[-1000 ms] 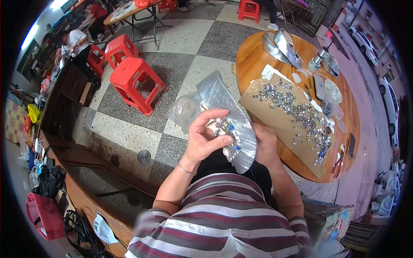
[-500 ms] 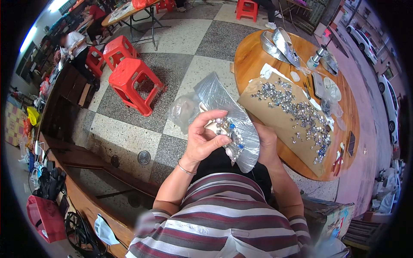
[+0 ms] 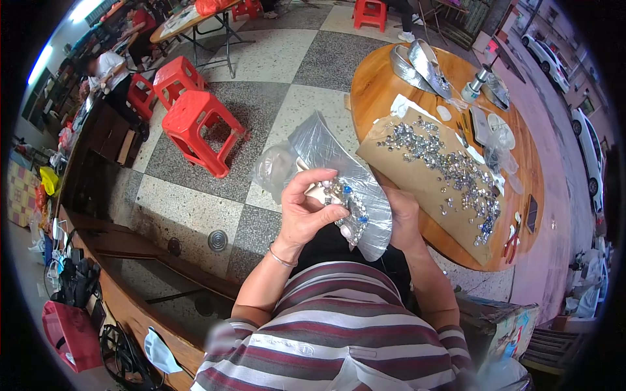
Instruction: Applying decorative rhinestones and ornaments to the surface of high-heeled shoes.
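Note:
A curved silver piece (image 3: 373, 189), like a shoe upper under clear film, is held in front of my body. Clear and blue rhinestones and pale beads (image 3: 353, 215) cover part of it. My left hand (image 3: 297, 216) pinches the jewelled part between thumb and fingers, on the left side. Around the right edge of the same piece my right hand (image 3: 402, 212) is closed; its fingertips are hidden behind it. A clear plastic bag (image 3: 272, 167) hangs just beyond the left hand.
On the right, a wooden table (image 3: 373, 78) bears brown paper (image 3: 407, 186) with many loose gems (image 3: 456, 173). Also there are silver shoe pieces (image 3: 427, 68), red-handled pliers (image 3: 511, 246) and a phone (image 3: 532, 214). Red stools (image 3: 199, 127) stand at left, near a wooden counter (image 3: 130, 296).
Both hands keep their hold on the silver piece, which has barely shifted. The surroundings have moved slightly in the picture.

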### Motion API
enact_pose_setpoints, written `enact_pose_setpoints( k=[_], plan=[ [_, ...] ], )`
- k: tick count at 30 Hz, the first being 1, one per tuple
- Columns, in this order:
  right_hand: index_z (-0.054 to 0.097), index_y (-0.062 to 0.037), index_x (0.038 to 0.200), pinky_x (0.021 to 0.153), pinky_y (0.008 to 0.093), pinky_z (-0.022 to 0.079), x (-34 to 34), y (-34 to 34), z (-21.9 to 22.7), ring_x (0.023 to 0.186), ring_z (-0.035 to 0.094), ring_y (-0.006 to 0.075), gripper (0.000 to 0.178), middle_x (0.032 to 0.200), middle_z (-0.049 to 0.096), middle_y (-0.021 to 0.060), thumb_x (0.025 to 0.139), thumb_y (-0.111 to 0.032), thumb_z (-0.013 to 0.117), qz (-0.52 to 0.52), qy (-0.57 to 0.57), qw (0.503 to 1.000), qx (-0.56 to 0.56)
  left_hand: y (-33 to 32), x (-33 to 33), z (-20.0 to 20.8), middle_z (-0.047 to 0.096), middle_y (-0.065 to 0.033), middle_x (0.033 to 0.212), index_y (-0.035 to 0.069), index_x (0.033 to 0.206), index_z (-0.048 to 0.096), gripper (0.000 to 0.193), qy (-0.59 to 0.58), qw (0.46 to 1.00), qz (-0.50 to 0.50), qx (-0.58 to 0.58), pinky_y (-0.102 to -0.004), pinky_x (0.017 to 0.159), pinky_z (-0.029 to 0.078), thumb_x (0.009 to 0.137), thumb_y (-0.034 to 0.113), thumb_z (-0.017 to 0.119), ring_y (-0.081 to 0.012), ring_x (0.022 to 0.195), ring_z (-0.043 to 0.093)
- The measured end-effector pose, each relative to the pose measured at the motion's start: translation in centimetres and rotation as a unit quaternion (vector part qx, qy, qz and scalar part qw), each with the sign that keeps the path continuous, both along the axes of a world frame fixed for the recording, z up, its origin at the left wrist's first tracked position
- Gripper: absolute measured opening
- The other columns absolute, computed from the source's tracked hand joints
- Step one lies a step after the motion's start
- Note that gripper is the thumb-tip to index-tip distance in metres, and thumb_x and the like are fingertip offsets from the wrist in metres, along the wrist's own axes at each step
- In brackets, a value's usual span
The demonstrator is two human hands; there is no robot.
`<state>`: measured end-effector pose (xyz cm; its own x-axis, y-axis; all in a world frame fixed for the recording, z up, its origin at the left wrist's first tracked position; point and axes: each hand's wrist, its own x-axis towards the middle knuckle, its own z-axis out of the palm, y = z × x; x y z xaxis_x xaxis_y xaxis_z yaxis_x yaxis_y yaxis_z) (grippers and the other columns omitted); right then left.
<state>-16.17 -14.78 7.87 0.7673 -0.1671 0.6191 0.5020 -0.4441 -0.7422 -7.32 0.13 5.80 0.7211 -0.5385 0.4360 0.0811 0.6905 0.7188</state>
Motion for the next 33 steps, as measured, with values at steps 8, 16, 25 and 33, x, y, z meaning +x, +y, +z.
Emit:
enact_pose_setpoints(
  k=[8,16,25,33],
  plan=[
    [0.060,0.0020,0.094,0.060,0.0257,0.048,-0.4,1.5,0.9,0.068,0.063,0.0151,0.016,0.078,0.065,0.0104,0.079,0.004,0.055,-0.030,0.072,0.993,0.091,0.1,0.0,0.8,0.056,-0.0090,0.111,-0.001,0.117,0.050,0.053,-0.003,1.000,0.000,0.026,-0.0251,0.081,0.049,0.069,-0.005,0.073,-0.0125,0.094,0.057],
    [0.059,0.0036,0.103,0.067,0.0254,0.049,-0.1,2.9,-1.6,0.077,0.062,0.0126,0.022,0.088,0.066,0.0077,0.081,0.002,0.056,0.045,0.130,0.942,0.305,1.9,0.3,1.1,0.056,-0.0052,0.116,0.002,0.117,0.055,0.049,-0.025,0.988,0.033,0.150,-0.0115,0.046,0.037,0.072,-0.003,0.072,0.0033,0.058,0.047],
    [0.057,0.0025,0.108,0.074,0.0252,0.049,0.4,4.7,-2.6,0.084,0.061,0.0119,0.025,0.096,0.064,0.0070,0.084,-0.005,0.056,0.110,0.186,0.864,0.455,4.4,1.2,2.5,0.055,-0.0097,0.116,-0.002,0.118,0.052,0.052,-0.016,0.978,0.012,0.207,-0.0227,0.077,0.050,0.070,-0.005,0.071,-0.0114,0.096,0.056],
    [0.053,0.0019,0.114,0.077,0.0258,0.049,0.7,7.3,-2.5,0.088,0.060,0.0122,0.033,0.103,0.062,0.0076,0.084,-0.010,0.059,0.077,0.130,0.900,0.409,5.5,1.3,2.9,0.058,-0.0066,0.110,0.001,0.118,0.054,0.049,-0.072,0.973,0.042,0.215,-0.0165,0.067,0.048,0.072,-0.003,0.071,-0.0068,0.091,0.056]
  ],
)
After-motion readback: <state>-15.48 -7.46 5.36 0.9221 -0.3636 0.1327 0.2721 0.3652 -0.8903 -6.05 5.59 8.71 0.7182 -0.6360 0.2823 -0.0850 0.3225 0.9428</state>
